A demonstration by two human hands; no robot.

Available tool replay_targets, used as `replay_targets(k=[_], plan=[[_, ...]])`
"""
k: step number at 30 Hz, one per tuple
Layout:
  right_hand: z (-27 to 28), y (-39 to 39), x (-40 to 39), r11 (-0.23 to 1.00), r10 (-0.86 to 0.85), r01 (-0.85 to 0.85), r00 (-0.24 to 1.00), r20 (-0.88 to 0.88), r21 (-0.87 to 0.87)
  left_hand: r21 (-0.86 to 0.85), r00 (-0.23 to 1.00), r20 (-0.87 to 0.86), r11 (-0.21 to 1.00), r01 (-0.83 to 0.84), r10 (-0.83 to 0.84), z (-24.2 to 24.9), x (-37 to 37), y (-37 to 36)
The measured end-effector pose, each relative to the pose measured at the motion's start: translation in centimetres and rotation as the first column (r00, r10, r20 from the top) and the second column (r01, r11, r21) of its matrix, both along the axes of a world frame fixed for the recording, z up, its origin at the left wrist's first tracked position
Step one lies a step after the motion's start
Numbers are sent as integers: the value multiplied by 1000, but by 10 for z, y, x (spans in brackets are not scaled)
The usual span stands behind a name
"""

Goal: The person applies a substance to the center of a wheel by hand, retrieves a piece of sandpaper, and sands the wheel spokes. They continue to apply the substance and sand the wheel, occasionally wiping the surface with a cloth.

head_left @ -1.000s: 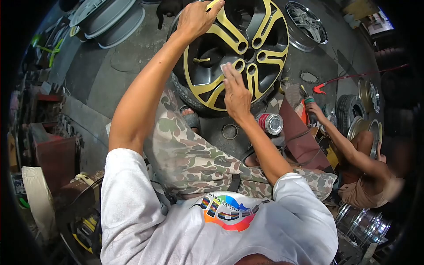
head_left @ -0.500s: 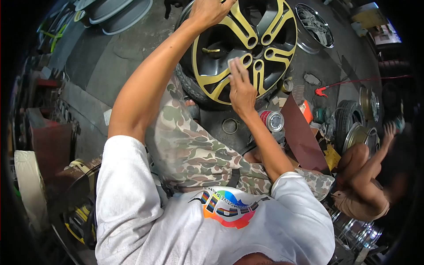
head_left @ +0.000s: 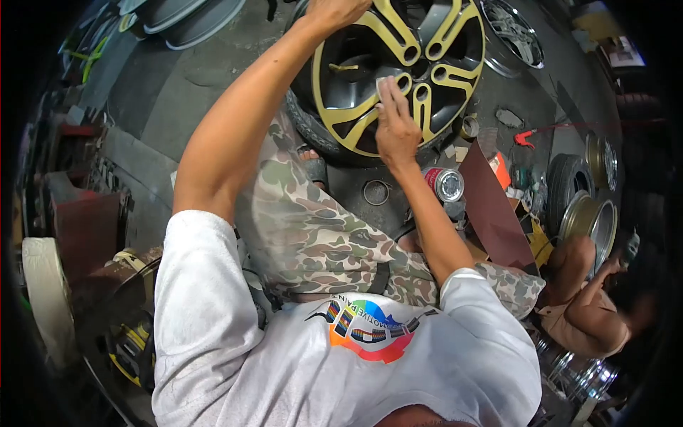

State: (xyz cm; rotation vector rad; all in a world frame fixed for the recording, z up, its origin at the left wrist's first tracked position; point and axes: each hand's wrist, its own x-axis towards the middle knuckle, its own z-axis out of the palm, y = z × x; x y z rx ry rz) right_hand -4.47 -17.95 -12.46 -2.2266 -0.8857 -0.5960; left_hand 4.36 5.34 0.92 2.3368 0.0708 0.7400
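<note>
An alloy wheel (head_left: 457,73) with yellowish spoke faces and black recesses stands tilted in front of me, with a tire behind its lower edge. My left hand (head_left: 339,11) grips its upper left edge, the fingers partly cut off by the top of the view. Fingers together, my right hand (head_left: 398,132) presses a small pale pad (head_left: 382,87) against a spoke near the hub. The pad looks like folded sandpaper, but most of it is hidden under the fingertips. A yellow strip (head_left: 343,67) shows in a dark opening left of the hub.
Below the wheel are a paint can (head_left: 448,185), a round open tin (head_left: 376,192) and a brown sheet (head_left: 491,206). A red-tipped air hose (head_left: 525,138) lies at right, near a loose tire (head_left: 569,181) and other rims (head_left: 597,224). Another person (head_left: 587,306) squats at lower right.
My right hand and the pad have shifted slightly up and right in view, and the whole scene has moved a little with the camera. My left hand stays at the wheel's edge.
</note>
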Motion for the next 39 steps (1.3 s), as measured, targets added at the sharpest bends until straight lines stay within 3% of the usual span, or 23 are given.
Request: replay_targets(k=[2,3,6,7,8,10,12,14,16,17,18,20,22,24,25,27,28,30,31,34,36,38,39], plan=[[-8,3,-24,993,94,-88,993,-76,79,-6,987,148,998,64,-63,-5,3,2],[-8,6,-35,978,186,-182,982,-28,101,-1,985,169,1000,29,-28,-5,3,0],[-4,-13,-19,965,243,-250,966,-85,-80,14,1000,25,1000,11,-12,-3,6,2],[-6,-15,-8,986,140,-150,982,-125,-78,-2,997,-52,998,-63,63,-6,10,2],[0,-11,4,997,76,-74,993,-93,21,14,998,20,998,-56,56,-7,9,0],[-5,2,0,990,-3,17,995,-101,137,7,995,-6,995,-96,96,-6,8,2],[-15,1,-23,987,154,-152,987,-38,61,-22,989,-108,995,-101,98,-5,12,8],[-12,-2,-25,972,233,-234,971,-45,-19,26,997,-53,998,-59,60,-11,18,15],[-15,-6,5,987,158,-157,986,-42,41,1,992,-103,998,-70,70,-12,20,18],[-11,-6,16,997,64,-60,995,-76,52,23,1000,3,999,-28,27,-21,24,23],[-8,0,21,997,-2,6,999,-50,80,32,1000,0,999,-16,16,-22,25,28],[-19,8,1,989,74,-57,990,-124,134,104,995,-73,993,-55,63,-23,30,34],[-7,7,-28,972,225,-208,959,-171,109,62,997,-55,997,-46,50,-18,27,29],[-12,-1,-9,969,246,-247,968,-41,-9,-31,999,-13,999,-42,41,-18,23,27],[-12,-1,4,986,165,-165,981,-99,6,78,995,-61,994,-72,77,-16,26,32],[-1,3,22,996,13,-1,991,-136,87,18,993,-93,998,-65,66,-19,26,33],[-5,9,17,996,15,-4,991,-131,87,38,989,-125,997,-74,78,-17,27,35],[-15,18,-6,991,70,-63,996,-49,122,42,999,-31,998,-38,40,-17,24,33],[-5,16,-22,975,168,-153,982,-86,160,-14,998,-16,998,-62,62,-16,22,29],[-12,4,0,979,193,-191,981,-28,78,9,991,-104,997,-82,82,-15,23,31],[-3,5,20,997,15,-9,997,-81,79,-61,990,-134,997,-47,39,-11,21,26],[-3,16,2,991,-29,46,991,-127,130,-109,998,-51,993,-46,40,-16,23,23],[-18,16,-13,993,44,-28,989,-138,117,-79,997,-58,996,-47,42,-17,24,26]])
